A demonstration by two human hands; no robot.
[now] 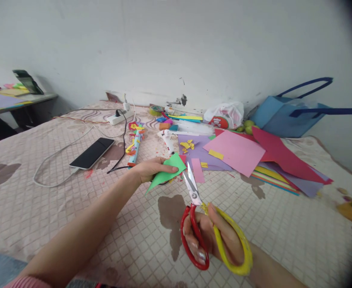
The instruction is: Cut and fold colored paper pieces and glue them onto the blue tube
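Green paper [166, 173] is pinched between the thumb and fingers of my left hand [153, 169], near the middle of the view. My right hand [213, 234] holds scissors [194, 195] with one red and one yellow handle, its fingers through the loops. The blades are spread apart, their tips by the right edge of the green paper. A pink strip [198, 170] lies on the table just right of the blades. Beyond my left hand are a white glue gun [167, 141] and a light blue strip [135, 146] with colourful pieces on it.
On the patterned tablecloth [127, 236] a phone [92, 153] lies at the left, its cable attached, near a power strip [120, 117]. Pink paper [234, 152], red paper [286, 156] and purple sheets lie at the right. Behind them stand a plastic bag [225, 115] and a blue bag [286, 116].
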